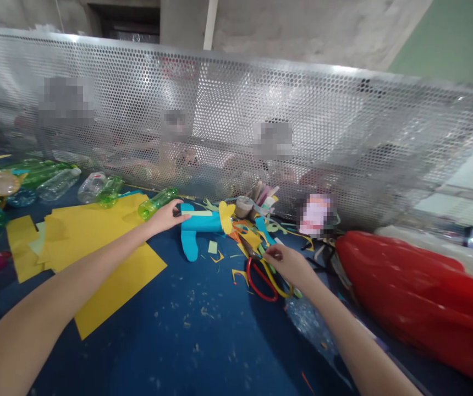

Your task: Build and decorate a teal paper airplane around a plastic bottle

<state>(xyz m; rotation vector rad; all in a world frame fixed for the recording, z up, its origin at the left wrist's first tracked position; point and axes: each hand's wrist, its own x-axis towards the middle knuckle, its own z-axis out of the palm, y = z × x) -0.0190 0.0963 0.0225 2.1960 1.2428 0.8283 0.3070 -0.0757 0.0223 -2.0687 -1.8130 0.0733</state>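
Note:
My left hand point(167, 216) is closed on the left end of a blue paper-covered craft piece point(203, 223). A pale strip runs along its top, a yellow paper shape point(226, 216) sits at its right end, and a rounded blue flap hangs toward me. To the right, my right hand point(292, 264) has its fingers bent together over a heap of cut paper scraps point(248, 234); whatever they pinch is too small to name. Scissors point(262, 280) with a red handle loop, and a yellow loop beside it, lie just left of that hand.
Yellow paper sheets point(96, 236) spread across the left of the blue table point(170, 341). Plastic bottles point(59, 184) line the back left. A small cup point(243, 207) stands behind the scraps. A red plastic bag point(418, 297) bulges at right. A perforated metal screen point(228, 121) borders the back.

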